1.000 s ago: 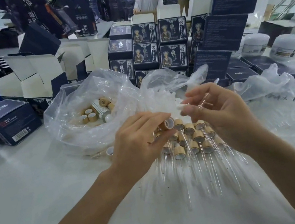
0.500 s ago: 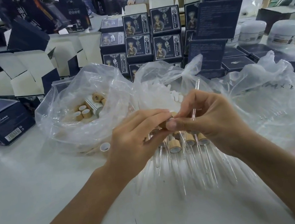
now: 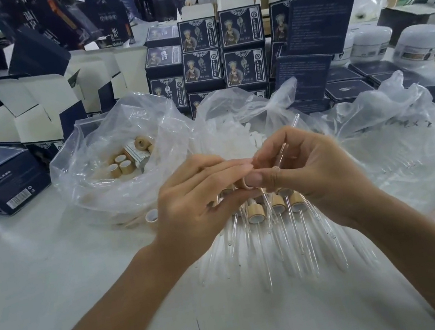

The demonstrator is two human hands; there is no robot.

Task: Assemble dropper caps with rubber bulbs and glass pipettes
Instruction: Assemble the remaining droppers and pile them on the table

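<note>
A white table (image 3: 56,278) carried clear plastic bags (image 3: 109,142) and a heap of finished droppers (image 3: 256,213). Above that heap, the left hand (image 3: 197,205) pinched a bamboo cap (image 3: 242,183), while the right hand (image 3: 315,174) pinched a glass pipette (image 3: 292,126), tilted up and away, at the cap.

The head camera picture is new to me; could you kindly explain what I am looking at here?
No machine here: a person wears a wide-angle camera on the head, looking down at their own two bare hands over a white table. The left hand holds a wooden dropper cap, and the right hand pinches a glass pipette that sticks up beyond its fingers, seemingly fitting it into that cap. Under the hands lie finished droppers, wooden caps with glass tubes pointing toward the viewer. Behind, one clear bag holds loose wooden caps; the next holds white rubber bulbs. Dark printed boxes are stacked further back.
</note>
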